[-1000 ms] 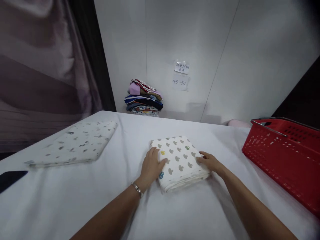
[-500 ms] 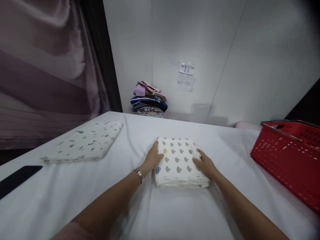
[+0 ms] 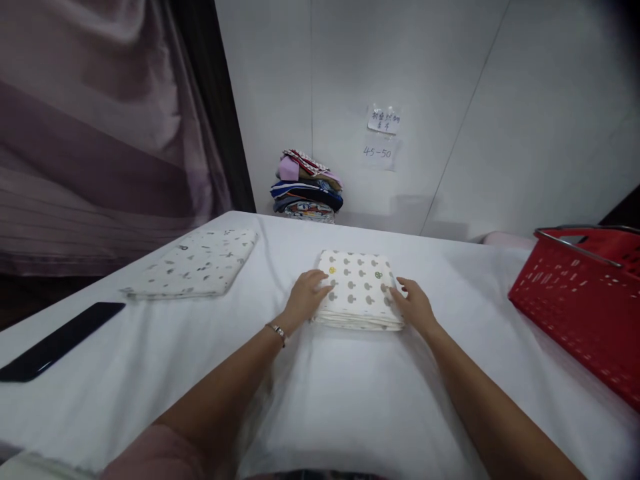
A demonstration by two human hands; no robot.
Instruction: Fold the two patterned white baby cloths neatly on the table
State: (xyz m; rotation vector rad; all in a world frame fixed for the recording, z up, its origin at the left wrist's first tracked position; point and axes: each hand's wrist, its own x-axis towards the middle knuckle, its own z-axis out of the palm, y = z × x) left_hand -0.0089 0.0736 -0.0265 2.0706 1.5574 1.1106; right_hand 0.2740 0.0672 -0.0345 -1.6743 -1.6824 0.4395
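Note:
A folded white cloth [image 3: 357, 283] printed with grey mushrooms, plus a yellow and a green one, lies flat in the middle of the white-covered table [image 3: 345, 400]. At its left edge is my left hand [image 3: 306, 297], a bracelet on the wrist, thumb and fingers apart and the thumb tip over the cloth. My right hand [image 3: 415, 307] rests by the right edge with fingers spread, the thumb against or just above the side. Neither hand is closed round the fabric. The folded layers show along the near edge.
Another folded white cloth [image 3: 197, 263] with small prints lies to the left, a flat black object [image 3: 60, 343] nearer me. A red basket [image 3: 580, 307] with a metal handle stands at right. Behind the table is a pile of folded fabrics [image 3: 307, 190], below paper signs [image 3: 380, 152] on the wall.
The mushroom cloth now lies farther from me and slightly turned. My hands have loosened at its sides. The whole view has shifted, with the table's left side showing more.

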